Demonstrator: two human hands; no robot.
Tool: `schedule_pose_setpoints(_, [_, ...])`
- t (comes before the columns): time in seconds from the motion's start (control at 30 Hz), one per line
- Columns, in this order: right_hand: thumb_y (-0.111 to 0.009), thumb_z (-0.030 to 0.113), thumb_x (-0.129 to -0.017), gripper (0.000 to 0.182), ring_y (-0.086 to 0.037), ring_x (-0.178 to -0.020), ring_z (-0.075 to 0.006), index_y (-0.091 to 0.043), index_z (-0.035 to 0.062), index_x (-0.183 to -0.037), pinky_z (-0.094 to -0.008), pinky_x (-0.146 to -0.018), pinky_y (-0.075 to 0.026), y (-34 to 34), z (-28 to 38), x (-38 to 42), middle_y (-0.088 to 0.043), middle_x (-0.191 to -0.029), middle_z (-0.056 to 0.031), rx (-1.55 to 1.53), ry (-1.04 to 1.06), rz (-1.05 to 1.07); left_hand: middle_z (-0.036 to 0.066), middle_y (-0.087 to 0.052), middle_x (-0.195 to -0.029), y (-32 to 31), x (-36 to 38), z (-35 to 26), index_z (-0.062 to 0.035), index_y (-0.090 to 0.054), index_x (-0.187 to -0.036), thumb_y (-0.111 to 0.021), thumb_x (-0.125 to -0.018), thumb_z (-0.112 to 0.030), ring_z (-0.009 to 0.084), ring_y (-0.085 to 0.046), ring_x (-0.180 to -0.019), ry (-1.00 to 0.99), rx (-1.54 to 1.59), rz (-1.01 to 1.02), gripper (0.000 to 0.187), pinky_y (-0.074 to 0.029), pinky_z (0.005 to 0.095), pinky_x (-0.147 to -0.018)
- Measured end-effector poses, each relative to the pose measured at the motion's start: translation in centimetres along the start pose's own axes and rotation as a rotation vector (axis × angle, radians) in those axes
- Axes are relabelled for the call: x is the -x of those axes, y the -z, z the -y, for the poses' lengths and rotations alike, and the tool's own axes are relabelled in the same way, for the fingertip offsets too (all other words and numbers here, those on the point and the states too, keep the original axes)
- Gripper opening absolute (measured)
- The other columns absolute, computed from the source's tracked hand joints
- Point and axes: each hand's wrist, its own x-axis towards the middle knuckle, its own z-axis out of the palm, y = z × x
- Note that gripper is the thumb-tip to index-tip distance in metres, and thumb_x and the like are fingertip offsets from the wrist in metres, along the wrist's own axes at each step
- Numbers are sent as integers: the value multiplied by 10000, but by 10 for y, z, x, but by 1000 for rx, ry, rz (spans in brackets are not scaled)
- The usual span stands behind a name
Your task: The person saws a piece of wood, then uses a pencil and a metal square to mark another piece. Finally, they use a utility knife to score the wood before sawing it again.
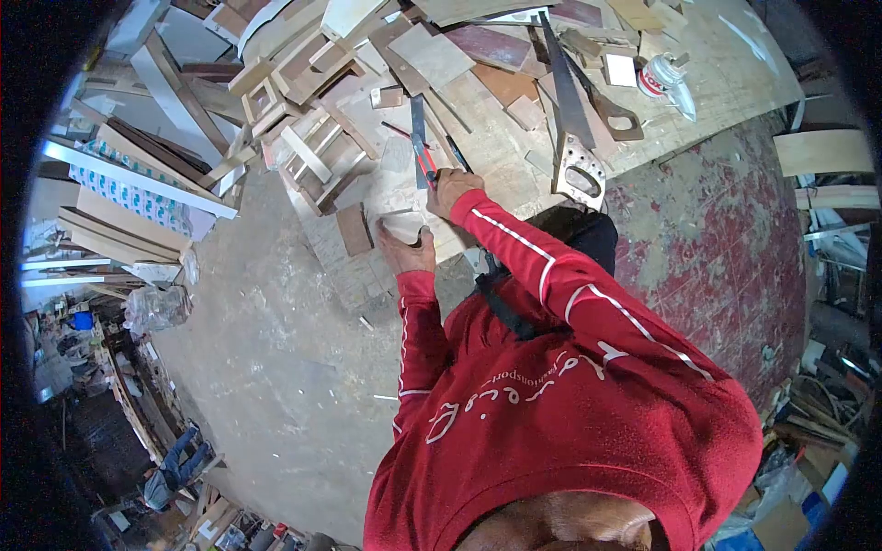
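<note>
On the near edge of the workbench [326,262], my left hand [406,253] is closed around a small pale wood block [401,223], its thumb bent on the right side. My right hand [452,191] curls beside it, just ahead and to the right, its fingers closed at the lower end of a slim red-and-black tool [425,163]. That tool lies along a dark flat strip [418,119] pointing away from me. A brown wood piece [354,230] rests left of my left hand. Small pale wooden frames [326,161] stand beyond it.
Two handsaws, one with a pale handle [581,173] and one with a brown handle [617,118], lie to the right. Near them is a white-and-red glue bottle [660,75]. Long boards [147,184] lean at left. A person [170,473] is far off, lower left.
</note>
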Motion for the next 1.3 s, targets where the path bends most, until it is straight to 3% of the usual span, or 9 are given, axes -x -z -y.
schedule_pose_setpoints(0.53, [-395, 311, -922, 323, -647, -760, -370, -518, 73, -1103, -433, -691, -492, 20, -39, 30, -641, -831, -214, -275, 123, -38, 274, -415, -1340, -5, -6, -18, 63, -278, -1381, -739, -667, -266, 408, -423, -1239, 13, 18, 30, 911, -340, 460, -1046])
schedule_pose_setpoints(0.6, [-388, 209, -943, 247, -623, -650, -303, -492, 66, -1117, -401, -609, -497, 16, -77, 49, -617, -762, -153, -640, 145, -224, 271, -446, -1294, -16, -13, -34, 52, -306, -1359, -741, -657, -258, 415, -440, -1207, -107, 18, 26, 881, -359, 464, -1023])
schedule_pose_setpoints(0.7, [-467, 30, -896, 210, -511, -566, -108, -475, 90, -1097, -256, -446, -415, 15, -122, 81, -549, -712, -43, -1592, -76, -42, 269, -469, -1195, -26, -34, -78, 17, -369, -1295, -748, -630, -232, 446, -461, -1100, -237, 67, 270, 805, -396, 494, -949])
schedule_pose_setpoints(0.83, [-498, 108, -896, 137, -499, -565, -100, -513, 103, -1032, -258, -476, -420, 18, -166, 110, -525, -667, -22, -1591, -210, -23, 208, -479, -1095, -64, -49, -93, -51, -399, -1273, -771, -619, -210, 402, -486, -1053, -393, -84, 407, 770, -439, 452, -898])
schedule_pose_setpoints(0.93, [-516, 198, -892, 133, -588, -591, -211, -557, 96, -967, -343, -563, -481, 13, -163, 119, -609, -716, -104, -1361, -370, -167, 204, -480, -1109, -80, -55, -100, -51, -403, -1269, -775, -617, -216, 398, -485, -1058, -442, -115, 523, 769, -437, 456, -897])
schedule_pose_setpoints(1.0, [-507, 287, -898, 238, -642, -709, -370, -584, 63, -927, -437, -687, -495, 14, -157, 126, -655, -804, -219, -640, -222, -410, 193, -463, -1118, -89, -54, -97, -53, -373, -1316, -770, -593, -221, 394, -440, -1115, -464, -133, 556, 841, -402, 486, -927])
schedule_pose_setpoints(1.03, [-468, 342, -915, 345, -618, -811, -456, -566, 17, -980, -508, -731, -471, 16, -158, 128, -626, -848, -305, -562, -219, -282, 189, -459, -1129, -91, -52, -97, -69, -380, -1332, -781, -596, -229, 391, -443, -1104, -470, -175, 565, 853, -404, 482, -922])
schedule_pose_setpoints(1.27, [-475, 255, -900, 281, -632, -730, -430, -526, -7, -987, -513, -672, -498, 16, -152, 119, -616, -727, -276, -348, -230, -167, 223, -465, -1140, -96, -54, -88, -141, -397, -1405, -795, -650, -374, 416, -491, -1062, -478, -297, 576, 885, -437, 472, -899])
schedule_pose_setpoints(1.3, [-480, 252, -901, 277, -640, -700, -414, -526, -13, -968, -506, -637, -502, 12, -153, 112, -608, -680, -262, -221, -63, -241, 223, -465, -1140, -95, -54, -89, -141, -397, -1405, -795, -650, -374, 416, -491, -1062, -475, -297, 577, 885, -437, 472, -899])
